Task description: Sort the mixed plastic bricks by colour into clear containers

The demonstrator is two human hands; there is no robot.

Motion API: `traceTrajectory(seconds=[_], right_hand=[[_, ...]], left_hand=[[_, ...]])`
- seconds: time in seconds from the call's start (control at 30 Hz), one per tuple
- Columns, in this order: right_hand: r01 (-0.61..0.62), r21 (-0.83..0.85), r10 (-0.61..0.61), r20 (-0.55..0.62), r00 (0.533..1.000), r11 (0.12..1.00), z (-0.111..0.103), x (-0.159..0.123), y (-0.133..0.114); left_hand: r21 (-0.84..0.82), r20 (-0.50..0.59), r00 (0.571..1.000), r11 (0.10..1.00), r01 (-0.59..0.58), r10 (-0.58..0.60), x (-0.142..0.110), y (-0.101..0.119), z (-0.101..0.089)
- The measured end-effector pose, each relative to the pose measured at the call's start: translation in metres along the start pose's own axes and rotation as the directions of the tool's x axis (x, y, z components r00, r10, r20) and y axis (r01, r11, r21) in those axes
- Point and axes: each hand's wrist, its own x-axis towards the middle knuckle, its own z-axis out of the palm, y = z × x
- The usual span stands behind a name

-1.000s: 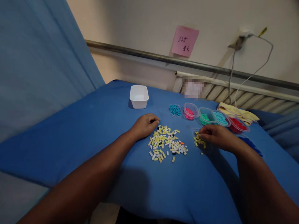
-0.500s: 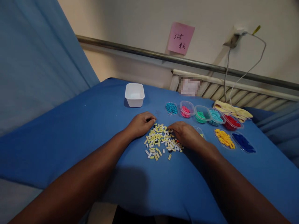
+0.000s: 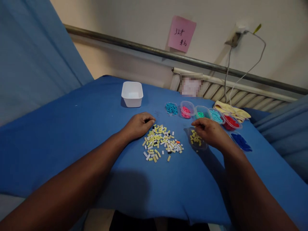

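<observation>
A loose pile of small toy bricks [image 3: 157, 141], mostly pale yellow and white with a few black ones and an orange one, lies on the blue cloth. My left hand [image 3: 140, 125] rests at the pile's upper left edge, fingers curled in against the thumb; what they may hold is hidden. Right of the pile, my right hand [image 3: 209, 129] is above a clear tub [image 3: 204, 147] holding pale yellow bricks. Its thumb and fingers are pinched together, and anything between them is too small to name. One yellow brick lies just outside that tub's near edge.
A white square bin [image 3: 132, 102] stands at the back. Clear tubs of teal [image 3: 171, 108], pink [image 3: 185, 112], green [image 3: 200, 114], light blue [image 3: 216, 116], red [image 3: 231, 121] and dark blue pieces [image 3: 241, 141] line the right. Behind them lies a yellow cloth [image 3: 228, 108].
My right hand has moved from the pile's right edge over to the tub of pale yellow bricks, now hiding the orange-yellow pieces' tub. The left hand stays by the pile. The view has shifted slightly.
</observation>
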Motion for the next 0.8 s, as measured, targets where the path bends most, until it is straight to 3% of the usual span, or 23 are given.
traceTrajectory(seconds=[0.23,0.33,0.43,0.63,0.8], right_hand=[[-0.116,-0.013,0.117,0.089,0.989,0.993,-0.021,-0.008,0.005],[-0.141,0.003,0.135,0.269,0.954,0.99,-0.036,-0.018,-0.003],[-0.144,-0.093,0.17,0.404,0.899,0.985,-0.043,-0.034,-0.015],[-0.132,-0.35,0.273,0.391,0.879,0.927,-0.022,-0.057,-0.041],[-0.096,-0.424,0.275,0.384,0.881,0.901,-0.013,-0.064,-0.05]], left_hand=[[0.019,0.017,1.0,1.0,0.012,-0.012,0.002,0.003,-0.002],[0.015,0.015,1.0,1.0,0.014,-0.014,0.002,0.002,-0.002],[0.002,0.005,1.0,1.0,0.017,-0.017,0.001,0.002,-0.002],[-0.004,0.011,1.0,1.0,0.009,-0.009,0.001,0.002,0.0],[-0.013,-0.001,1.0,1.0,0.011,-0.011,0.0,0.0,0.001]])
